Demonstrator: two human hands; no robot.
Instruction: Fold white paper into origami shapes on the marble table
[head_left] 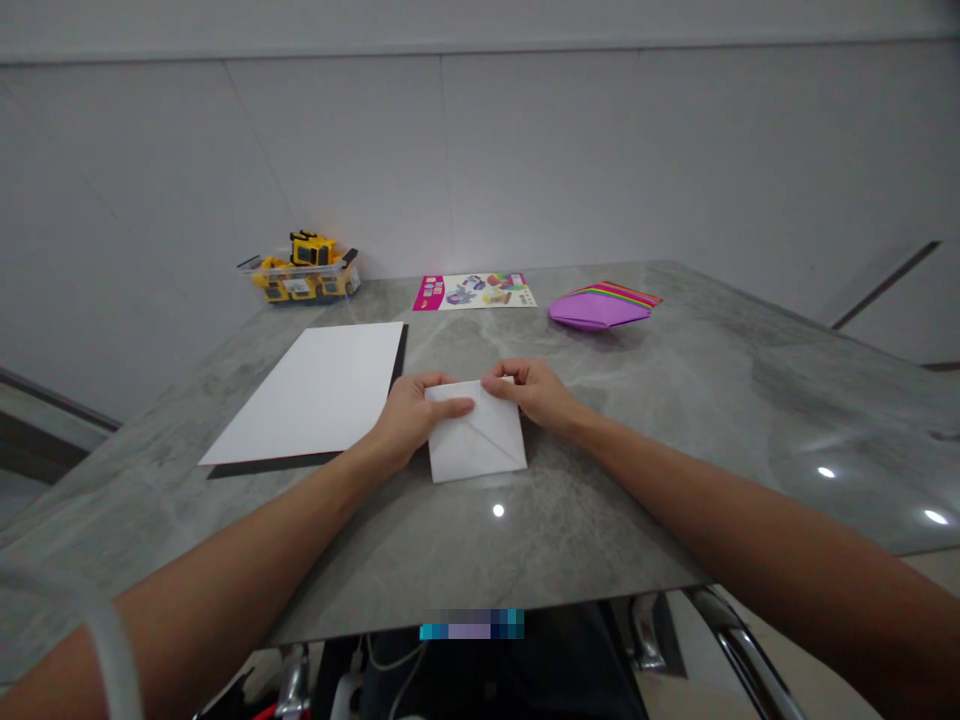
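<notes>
A folded white paper square (480, 440) lies on the grey marble table (570, 500), with diagonal creases across it. My left hand (409, 415) rests on its left edge, index finger stretched flat over the paper's top. My right hand (534, 390) is at the upper right corner, fingers curled and pinching the paper's top edge.
A white sheet on a black board (315, 395) lies to the left. At the back stand a clear tray of yellow toy vehicles (304, 272), a colourful printed sheet (475, 291) and a stack of coloured papers (600, 306). A chair frame (720, 630) shows below the table's near edge.
</notes>
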